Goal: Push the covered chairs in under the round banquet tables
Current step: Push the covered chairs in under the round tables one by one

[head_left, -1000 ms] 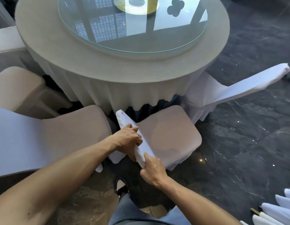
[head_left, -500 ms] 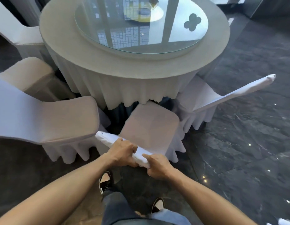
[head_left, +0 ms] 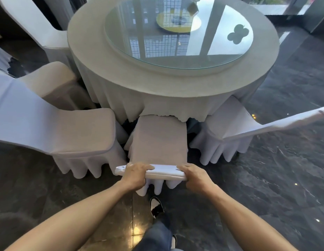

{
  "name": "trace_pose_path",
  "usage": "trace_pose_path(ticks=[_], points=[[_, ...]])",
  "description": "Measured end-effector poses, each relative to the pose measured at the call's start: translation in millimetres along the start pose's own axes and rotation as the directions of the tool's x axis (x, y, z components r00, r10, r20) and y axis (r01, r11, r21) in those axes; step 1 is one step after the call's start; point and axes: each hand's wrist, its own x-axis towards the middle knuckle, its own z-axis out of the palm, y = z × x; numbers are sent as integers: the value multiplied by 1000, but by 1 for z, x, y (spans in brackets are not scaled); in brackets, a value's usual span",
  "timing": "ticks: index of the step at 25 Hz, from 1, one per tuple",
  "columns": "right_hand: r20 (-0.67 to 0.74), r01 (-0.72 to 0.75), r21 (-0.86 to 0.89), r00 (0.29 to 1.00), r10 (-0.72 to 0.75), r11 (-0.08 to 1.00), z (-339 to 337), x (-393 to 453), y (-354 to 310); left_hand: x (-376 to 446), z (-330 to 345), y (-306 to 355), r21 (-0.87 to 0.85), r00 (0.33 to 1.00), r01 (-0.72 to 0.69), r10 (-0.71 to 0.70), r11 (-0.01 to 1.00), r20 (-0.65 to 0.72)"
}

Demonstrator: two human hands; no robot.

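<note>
The push is under way on the middle chair [head_left: 158,142], at lower centre of the frame: its seat front already meets the cloth hanging from the tabletop [head_left: 175,87], so the next move likely calls for a straight, even shove to slide it further under. The left hand [head_left: 134,175] and right hand [head_left: 194,175] each grip the top of the chair back, fingers curled over it, both forearms reaching forward from the bottom edge. Two more chairs flank it.
</note>
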Motion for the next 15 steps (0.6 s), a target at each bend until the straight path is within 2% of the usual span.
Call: trace_pose_path(ticks=[15], points=[[-91,-145,-73,986,138,987,-91,129,62,146,-59,37,-9,994,91,-92,996,-55]])
